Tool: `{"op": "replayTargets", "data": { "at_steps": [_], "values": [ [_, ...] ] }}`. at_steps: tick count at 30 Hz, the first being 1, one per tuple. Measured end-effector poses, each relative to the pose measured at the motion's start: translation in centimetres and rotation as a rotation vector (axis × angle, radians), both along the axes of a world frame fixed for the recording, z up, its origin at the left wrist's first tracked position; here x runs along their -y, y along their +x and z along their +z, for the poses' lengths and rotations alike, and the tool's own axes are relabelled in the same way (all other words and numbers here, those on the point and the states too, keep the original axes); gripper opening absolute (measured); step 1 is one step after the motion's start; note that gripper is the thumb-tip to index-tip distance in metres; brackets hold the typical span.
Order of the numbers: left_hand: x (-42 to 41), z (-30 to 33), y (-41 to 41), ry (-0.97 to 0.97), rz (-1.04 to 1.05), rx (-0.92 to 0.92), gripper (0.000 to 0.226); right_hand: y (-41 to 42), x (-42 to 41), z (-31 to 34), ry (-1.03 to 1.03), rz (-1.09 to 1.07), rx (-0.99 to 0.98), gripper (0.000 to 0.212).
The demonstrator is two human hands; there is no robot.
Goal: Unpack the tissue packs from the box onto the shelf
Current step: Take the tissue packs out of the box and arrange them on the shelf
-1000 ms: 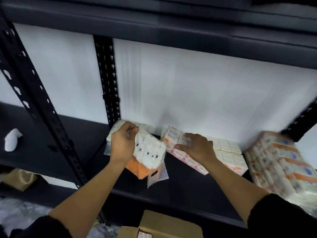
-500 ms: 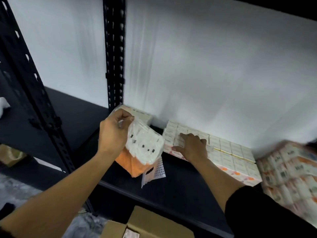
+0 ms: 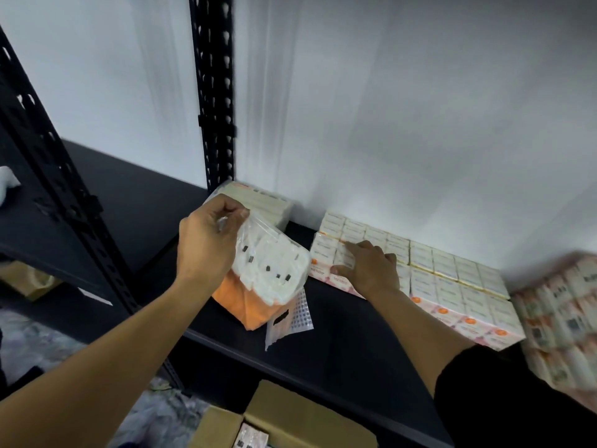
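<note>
My left hand (image 3: 206, 247) grips the top of a white-and-orange tissue pack (image 3: 269, 279) in clear wrap and holds it just above the black shelf (image 3: 339, 347). My right hand (image 3: 368, 268) lies flat, fingers spread, on the left end of a row of white and pink tissue packs (image 3: 445, 286) that lies along the back wall. Another pale pack (image 3: 258, 202) stands behind my left hand in the shelf's corner. The open cardboard box (image 3: 290, 421) sits below the shelf, with one pack (image 3: 252, 438) showing inside.
A black perforated upright (image 3: 213, 92) rises behind the left hand, and a slanted one (image 3: 61, 189) stands at the left. A blurred stack of tissue packs (image 3: 562, 324) fills the right edge. A white object (image 3: 8, 185) lies on the neighbouring shelf at far left.
The view has tilted down and closer. My right hand has pressed the tilted pink pack down flat into the row. My left hand keeps hold of the white-and-orange pack.
</note>
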State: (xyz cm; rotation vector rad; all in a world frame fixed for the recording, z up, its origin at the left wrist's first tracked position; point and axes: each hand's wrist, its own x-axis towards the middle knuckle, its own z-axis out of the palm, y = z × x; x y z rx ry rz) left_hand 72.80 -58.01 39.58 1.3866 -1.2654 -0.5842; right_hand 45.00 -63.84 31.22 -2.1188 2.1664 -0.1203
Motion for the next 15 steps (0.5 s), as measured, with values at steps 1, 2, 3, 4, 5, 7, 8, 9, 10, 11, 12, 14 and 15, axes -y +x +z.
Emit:
{"op": "replayTargets", "data": {
  "at_steps": [1, 2, 3, 4, 5, 7, 8, 9, 10, 11, 12, 14, 15],
  "values": [
    [0.2, 0.1, -0.1, 0.004, 0.007, 0.001, 0.011, 0.0, 0.1, 0.0, -0.001, 0.002, -0.014, 0.075],
    [0.3, 0.1, -0.3, 0.009, 0.014, 0.002, 0.011, 0.0, 0.1, 0.0, -0.007, 0.006, -0.032, 0.074],
    [0.5, 0.2, -0.4, 0.014, 0.020, 0.003, 0.010, 0.1, 0.0, -0.1, -0.016, 0.009, -0.048, 0.073],
    [0.7, 0.3, -0.5, 0.018, 0.025, 0.004, 0.010, 0.1, 0.0, -0.3, -0.028, 0.008, -0.057, 0.073],
    [0.9, 0.3, -0.6, 0.020, 0.027, 0.004, 0.010, 0.0, -0.1, -0.4, -0.040, 0.000, -0.057, 0.072],
    [1.1, 0.3, -0.8, 0.021, 0.026, 0.005, 0.010, -0.2, -0.2, -0.6, -0.060, -0.026, -0.027, 0.072],
    [1.1, 0.3, -1.0, 0.021, 0.026, 0.008, 0.010, -0.4, -0.2, -0.7, -0.067, -0.029, -0.010, 0.071],
    [1.1, 0.3, -1.1, 0.023, 0.028, 0.013, 0.011, -0.6, -0.1, -0.8, -0.070, -0.026, 0.004, 0.069],
    [1.2, 0.3, -1.2, 0.026, 0.031, 0.016, 0.011, -0.8, -0.1, -0.9, -0.073, -0.022, 0.017, 0.068],
    [1.2, 0.2, -1.3, 0.029, 0.034, 0.014, 0.011, -0.8, -0.1, -1.0, -0.076, -0.023, 0.030, 0.067],
    [1.3, 0.2, -1.4, 0.032, 0.033, 0.008, 0.011, -0.9, -0.1, -1.1, -0.080, -0.027, 0.039, 0.067],
    [1.4, 0.2, -1.7, 0.033, 0.024, -0.004, 0.011, -0.8, -0.1, -1.2, -0.081, -0.035, 0.038, 0.068],
    [1.5, 0.2, -1.8, 0.032, 0.022, -0.002, 0.011, -0.9, -0.1, -1.3, -0.080, -0.035, 0.033, 0.068]
  ]
}}
